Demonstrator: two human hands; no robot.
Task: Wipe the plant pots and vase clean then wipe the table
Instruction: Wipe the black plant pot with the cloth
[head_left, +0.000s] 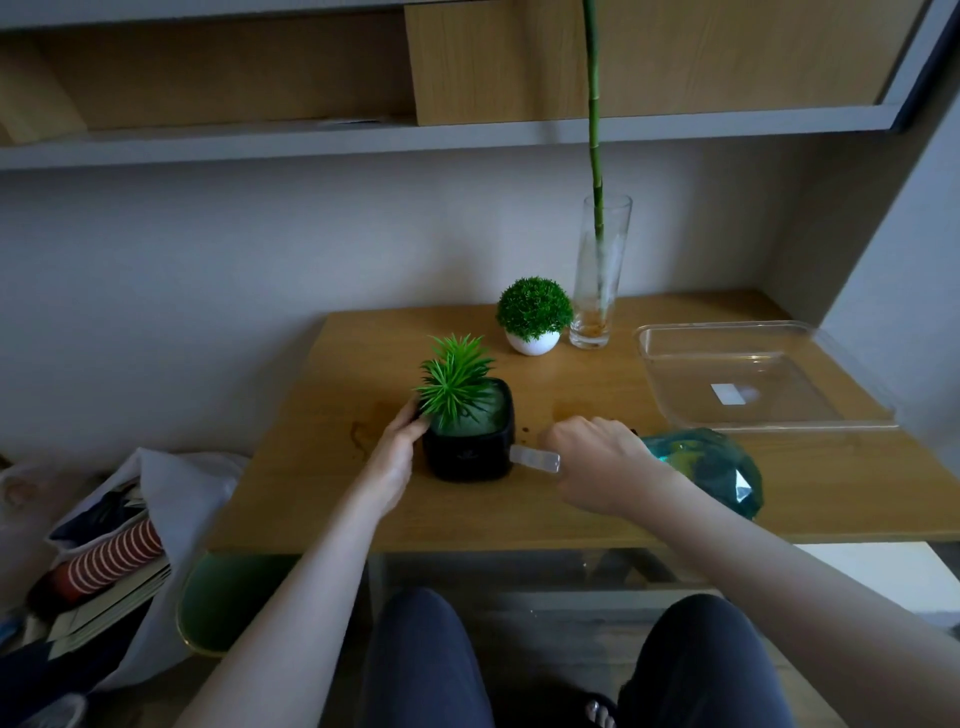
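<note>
The black plant pot (467, 447) stands near the front left of the wooden surface (571, 509), holding a spiky green plant (454, 382) set in a pale green filler. The left hand (397, 449) grips its left wall and rim, fingers curled round the corner. The right hand (597, 460) is curled round a small pale translucent object (535, 460) whose end touches or nearly touches the pot's right side; what it is cannot be made out, though it may be a folded wipe or a nozzle.

The pot looks rigid and squat, probably light if the plant is artificial, with smooth glossy walls that could slip in a damp grip; holding it by rim and side, as the left hand does, seems the safest way to steady it while wiping. The leaves look springy and best left untouched.

Behind it sits a round white pot (532, 343) with a ball-shaped green plant (535, 306), small and likely to roll if tipped. Just beside that stands a tall clear glass vase (600, 275) with a long green stalk (595, 130) and a little brownish matter at the bottom; it is fragile and top-heavy, so it should be held low on its body.

To the right lies a clear plastic tray (670, 395), holding nothing but a white label. A crumpled teal bag (711, 467) rests near the right wrist. Brown stains (363, 431) mark the surface beside the black pot.
</note>
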